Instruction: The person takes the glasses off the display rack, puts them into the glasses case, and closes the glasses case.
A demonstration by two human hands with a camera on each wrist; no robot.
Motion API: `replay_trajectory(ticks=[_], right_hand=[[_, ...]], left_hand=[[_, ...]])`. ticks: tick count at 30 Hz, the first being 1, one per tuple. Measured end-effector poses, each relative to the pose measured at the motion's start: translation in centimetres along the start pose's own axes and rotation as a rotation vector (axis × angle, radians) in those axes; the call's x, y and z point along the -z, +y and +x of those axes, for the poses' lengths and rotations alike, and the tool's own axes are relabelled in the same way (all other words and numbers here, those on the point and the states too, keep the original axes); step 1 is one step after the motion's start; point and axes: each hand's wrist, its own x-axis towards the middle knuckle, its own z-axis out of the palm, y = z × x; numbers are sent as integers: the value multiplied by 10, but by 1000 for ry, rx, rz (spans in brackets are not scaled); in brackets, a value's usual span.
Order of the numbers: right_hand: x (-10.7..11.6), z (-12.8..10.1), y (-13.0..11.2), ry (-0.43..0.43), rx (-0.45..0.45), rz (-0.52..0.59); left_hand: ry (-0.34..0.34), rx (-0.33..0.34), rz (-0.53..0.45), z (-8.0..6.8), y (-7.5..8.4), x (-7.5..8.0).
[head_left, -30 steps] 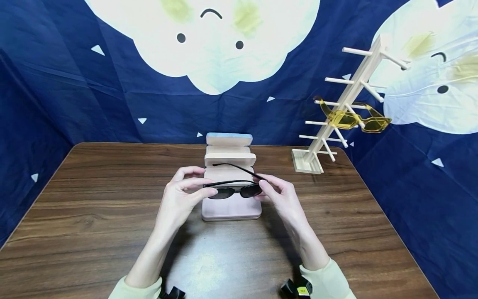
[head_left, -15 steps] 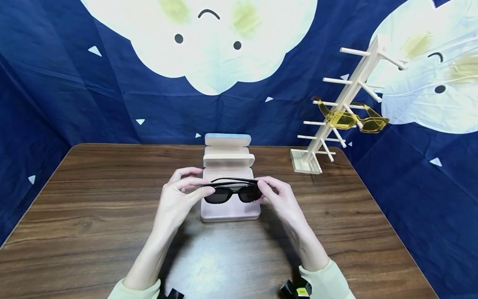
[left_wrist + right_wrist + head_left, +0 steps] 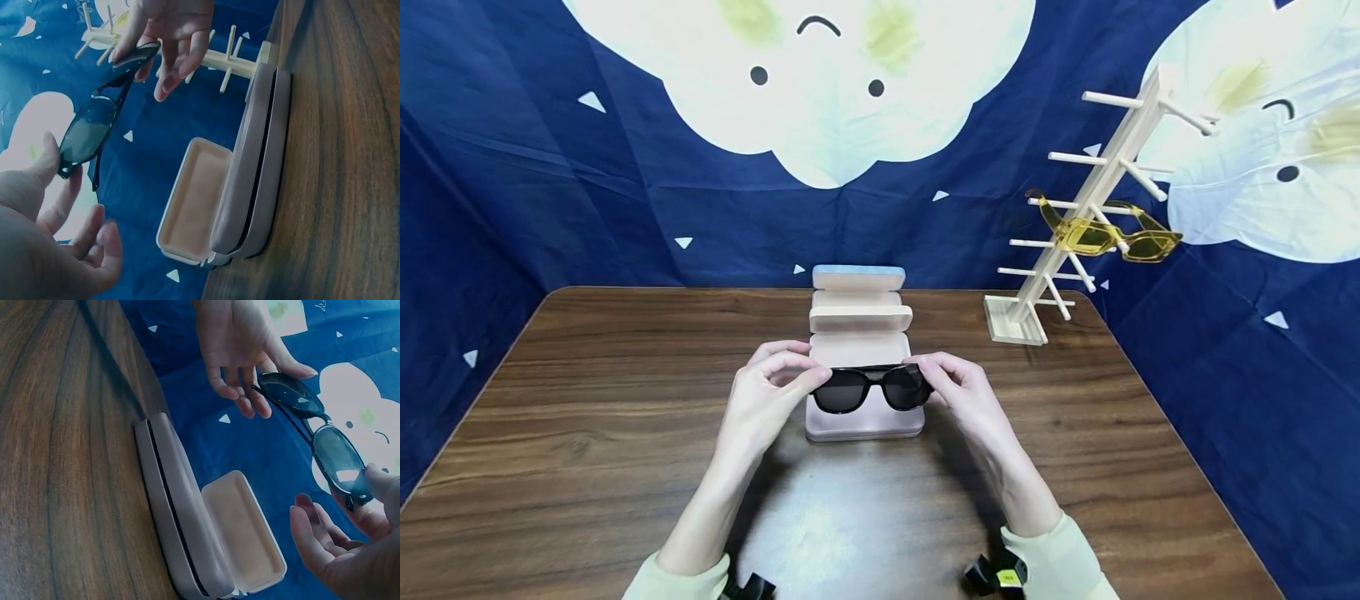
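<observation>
Black sunglasses (image 3: 840, 392) with dark lenses hang level in the head view, arms folded in behind the frame. My left hand (image 3: 766, 398) pinches their left end between thumb and fingers. At the other end, my right hand (image 3: 967, 398) pinches the frame corner. Beneath them a pale pink glasses case (image 3: 865, 425) stands on the table, its upper lidded sections opened back. Both wrist views show a gap between the sunglasses (image 3: 87, 128) and the case (image 3: 187, 506), with a hand at each end of the frame.
A wooden peg stand (image 3: 1051, 275) rises at the back right of the brown table (image 3: 625, 392). Yellow sunglasses (image 3: 1088, 237) hang on its pegs. A blue cloth (image 3: 625, 208) with cloud shapes surrounds the table's back and sides.
One arm of the black sunglasses, which stood out a second ago, has folded in behind the frame. The lenses have tilted up to face the head camera. Both hands keep their hold.
</observation>
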Motion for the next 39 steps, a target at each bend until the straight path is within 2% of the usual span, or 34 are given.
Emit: replay_trajectory(ticks=[5,12,19,25,39], right_hand=[[2,1,4,37,-25,31],[5,5,12,62,-73,49],[8,17,9,53,-105,11],[9,29,6,50,-121,-25],[10,56,13,155,-146,-125]], left_hand=[[-12,4,-21,0,0,-4],[-74,25,-27,2,-4,-4],[-63,-2,28,15,-7,-1],[-63,8,84,27,-11,0],[-56,48,173,50,-21,1]])
